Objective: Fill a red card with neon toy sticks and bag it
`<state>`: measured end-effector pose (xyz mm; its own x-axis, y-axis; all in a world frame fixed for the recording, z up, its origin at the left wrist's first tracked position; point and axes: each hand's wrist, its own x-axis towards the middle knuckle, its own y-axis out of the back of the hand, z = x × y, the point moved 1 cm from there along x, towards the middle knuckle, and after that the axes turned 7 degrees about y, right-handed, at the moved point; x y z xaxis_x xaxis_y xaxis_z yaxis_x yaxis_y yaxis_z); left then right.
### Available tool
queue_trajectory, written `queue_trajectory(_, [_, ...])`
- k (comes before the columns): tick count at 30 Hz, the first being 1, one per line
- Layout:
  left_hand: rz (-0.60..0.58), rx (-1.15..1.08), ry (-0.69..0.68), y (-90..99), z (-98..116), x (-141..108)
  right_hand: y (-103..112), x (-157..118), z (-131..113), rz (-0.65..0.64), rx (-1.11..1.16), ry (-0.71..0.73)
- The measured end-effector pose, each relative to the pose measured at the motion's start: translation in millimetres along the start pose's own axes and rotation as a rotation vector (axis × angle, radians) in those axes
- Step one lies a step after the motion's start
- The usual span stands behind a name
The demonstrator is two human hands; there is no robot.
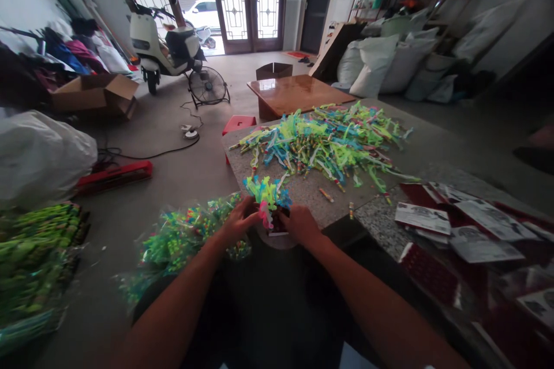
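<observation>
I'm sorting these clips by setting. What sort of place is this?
Probably a home entrance hall used for piecework: a scooter parked indoors, stuffed sacks along the wall, and neon tasselled toy sticks heaped on a stone table.

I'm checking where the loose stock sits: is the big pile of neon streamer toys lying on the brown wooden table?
No, the pile of streamer toys lies on the grey stone table; the wooden table behind it is separate.

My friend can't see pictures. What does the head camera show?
Two bare hands, left hand and right hand, hold a bunch of neon ribbon sticks at a grey stone table heaped with more colourful ribbon sticks.
</observation>
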<state>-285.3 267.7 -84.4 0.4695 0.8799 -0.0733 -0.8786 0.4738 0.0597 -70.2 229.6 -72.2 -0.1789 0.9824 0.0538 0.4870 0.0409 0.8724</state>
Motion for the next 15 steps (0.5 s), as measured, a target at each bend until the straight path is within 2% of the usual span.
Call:
queue_trajectory(4, [0.007,0.004,-0.007,-1.4,5,-1,1,0,-1,-0.04,-0.017,0.02])
queue_trajectory(15, [-0.019,0.053,-0.039,-1.6,12,0,7,1,-1,-0.023,0.136,0.05])
